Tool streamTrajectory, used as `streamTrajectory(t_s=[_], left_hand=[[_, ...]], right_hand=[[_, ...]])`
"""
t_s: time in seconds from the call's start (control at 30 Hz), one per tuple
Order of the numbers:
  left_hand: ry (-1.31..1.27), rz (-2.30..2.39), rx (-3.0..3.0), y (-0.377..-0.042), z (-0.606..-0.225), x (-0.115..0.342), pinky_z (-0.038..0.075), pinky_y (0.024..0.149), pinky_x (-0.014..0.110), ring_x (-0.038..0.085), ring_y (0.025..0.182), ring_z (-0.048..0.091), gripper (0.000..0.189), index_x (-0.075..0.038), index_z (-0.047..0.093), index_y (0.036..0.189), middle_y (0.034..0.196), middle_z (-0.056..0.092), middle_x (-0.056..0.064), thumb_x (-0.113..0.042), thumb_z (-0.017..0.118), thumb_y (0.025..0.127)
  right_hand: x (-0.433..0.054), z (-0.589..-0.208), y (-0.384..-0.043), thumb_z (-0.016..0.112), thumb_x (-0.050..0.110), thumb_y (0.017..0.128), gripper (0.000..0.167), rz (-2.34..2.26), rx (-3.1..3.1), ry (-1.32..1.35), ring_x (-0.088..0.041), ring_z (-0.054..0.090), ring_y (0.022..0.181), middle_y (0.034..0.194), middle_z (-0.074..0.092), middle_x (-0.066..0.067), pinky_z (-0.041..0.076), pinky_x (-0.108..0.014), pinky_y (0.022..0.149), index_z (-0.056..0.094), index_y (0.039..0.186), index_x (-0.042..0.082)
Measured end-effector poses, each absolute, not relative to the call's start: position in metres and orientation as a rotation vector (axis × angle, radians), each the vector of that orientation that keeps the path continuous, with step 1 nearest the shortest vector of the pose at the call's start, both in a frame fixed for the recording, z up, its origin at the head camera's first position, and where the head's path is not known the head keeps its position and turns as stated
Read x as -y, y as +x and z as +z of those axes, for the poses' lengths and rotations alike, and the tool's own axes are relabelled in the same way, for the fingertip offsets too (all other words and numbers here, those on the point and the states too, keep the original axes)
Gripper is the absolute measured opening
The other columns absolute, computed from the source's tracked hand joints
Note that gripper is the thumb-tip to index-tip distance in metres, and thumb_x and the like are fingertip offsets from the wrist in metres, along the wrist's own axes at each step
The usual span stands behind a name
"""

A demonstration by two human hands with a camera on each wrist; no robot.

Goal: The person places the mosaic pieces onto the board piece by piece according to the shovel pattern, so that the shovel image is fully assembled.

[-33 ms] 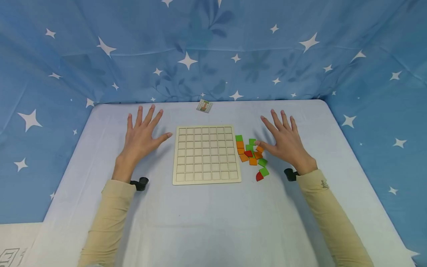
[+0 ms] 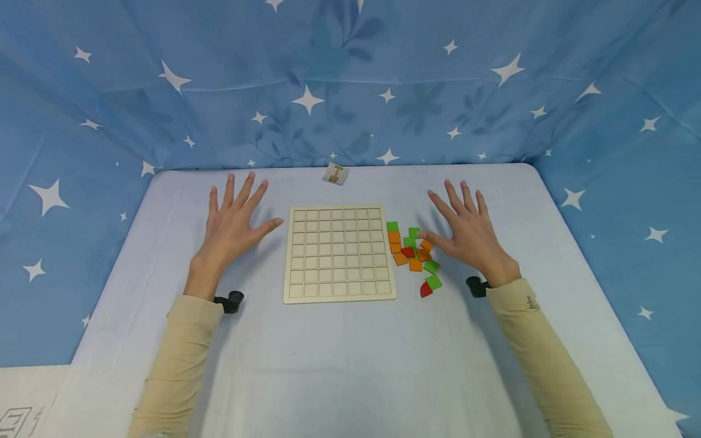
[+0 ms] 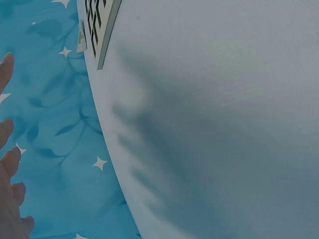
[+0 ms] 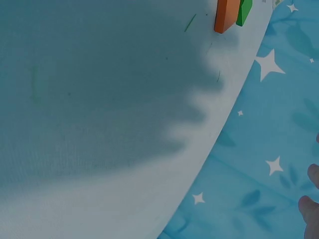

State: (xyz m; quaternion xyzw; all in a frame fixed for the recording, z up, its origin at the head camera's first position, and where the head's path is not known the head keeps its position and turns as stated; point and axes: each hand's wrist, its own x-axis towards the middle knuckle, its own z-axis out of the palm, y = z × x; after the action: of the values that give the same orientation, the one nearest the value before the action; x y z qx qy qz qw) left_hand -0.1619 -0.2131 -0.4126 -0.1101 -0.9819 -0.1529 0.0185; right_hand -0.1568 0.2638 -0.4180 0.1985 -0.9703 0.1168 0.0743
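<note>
A square wooden grid board [image 2: 339, 300], its shallow cells bare, lies flat in the middle of the table. My left hand [image 2: 232, 225] is held over the table to its left, fingers straight and spread, the thumb pointing at the board's upper left edge. Along the board's right side lie loose flat tiles: green squares [image 2: 392, 227], orange squares [image 2: 415, 265] and red rounded pieces [image 2: 426, 289], some overlapping. My right hand [image 2: 468, 234] spreads its fingers just right of them, and its thumb overlaps the pile in the head view. Neither hand holds anything.
A small card [image 2: 336, 174] with a gridded picture lies behind the board near the table's back edge. Blue star-patterned cloth [image 2: 306, 121] hangs behind and beside the white table [image 2: 350, 377]. A black wrist camera [image 2: 232, 302] sticks out at the left wrist, another [image 2: 476, 286] at the right.
</note>
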Motion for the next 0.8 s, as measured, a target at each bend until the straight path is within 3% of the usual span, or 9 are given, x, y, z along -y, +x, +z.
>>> streamTrajectory(t_s=[0.53, 0.8], left_hand=[[-0.337, -0.434, 3.035, -0.1544, -0.4131, 0.2131, -0.013, 0.126, 0.061, 0.030, 0.160, -0.017, 0.092, -0.027, 0.018, 0.167, 0.175, 0.003, 0.002, -0.061, 0.064, 0.095], [-0.400, -0.492, 3.199, -0.1546, -0.4129, 0.2103, -0.011, 0.124, 0.067, 0.042, 0.159, -0.011, 0.090, -0.023, 0.014, 0.168, 0.175, -0.001, 0.009, -0.055, 0.062, 0.098]], right_hand=[[-0.2643, -0.4206, -0.1568, 0.077, 0.049, 0.088, 0.088, 0.375, 2.880, 0.643, -0.048, 0.011, 0.158, 0.170, 0.024, -0.020, 0.004, -0.067, 0.127, 0.040, 0.160, 0.016], [-0.2592, -0.4241, -0.1593, 0.081, 0.032, 0.089, 0.077, 0.472, 2.914, 0.720, -0.055, 0.022, 0.151, 0.162, 0.036, -0.027, 0.019, -0.072, 0.121, 0.048, 0.154, 0.008]])
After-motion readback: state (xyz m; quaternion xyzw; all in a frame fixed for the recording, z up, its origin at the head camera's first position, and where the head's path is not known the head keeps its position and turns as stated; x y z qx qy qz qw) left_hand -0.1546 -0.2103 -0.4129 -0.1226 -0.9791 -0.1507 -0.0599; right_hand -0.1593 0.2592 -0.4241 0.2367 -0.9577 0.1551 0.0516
